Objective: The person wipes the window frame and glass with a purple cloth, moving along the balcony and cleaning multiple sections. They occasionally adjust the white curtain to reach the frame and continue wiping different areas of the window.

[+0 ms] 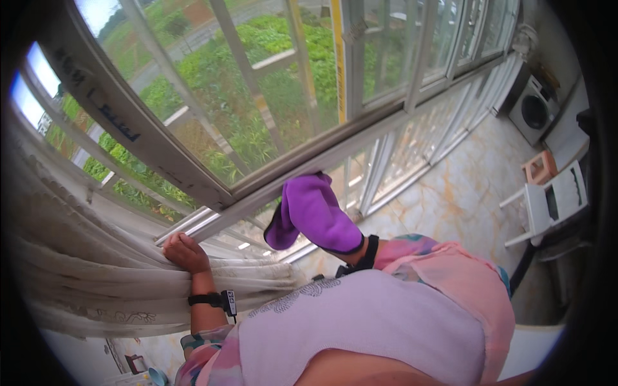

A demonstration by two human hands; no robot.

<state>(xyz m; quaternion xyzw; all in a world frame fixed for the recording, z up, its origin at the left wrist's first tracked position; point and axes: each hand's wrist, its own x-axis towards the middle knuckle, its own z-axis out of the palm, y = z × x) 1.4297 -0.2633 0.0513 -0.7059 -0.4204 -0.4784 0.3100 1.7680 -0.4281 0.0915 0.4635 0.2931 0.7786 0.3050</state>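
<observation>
A purple cloth with dark edging (321, 212) is draped over my right hand and hides its fingers; it touches the lower rail of the window frame (309, 161). Below the cloth only my right wrist (355, 255) shows, with a black strap round it. My left hand (186, 252) rests, fingers curled, at the left end of the window sill rail (203, 224), beside a gathered pale curtain (145, 284). A black strap with a small device is on my left wrist. Whether the left fingers grip the rail or the curtain's edge cannot be told.
Sliding panes and bars run along the window, with green plants outside. A washing machine (533, 111), an orange plastic stool (540, 168) and a white chair (538, 210) stand at the right on the marble-patterned floor (449, 193). A blue bowl (157, 376) shows at the lower left.
</observation>
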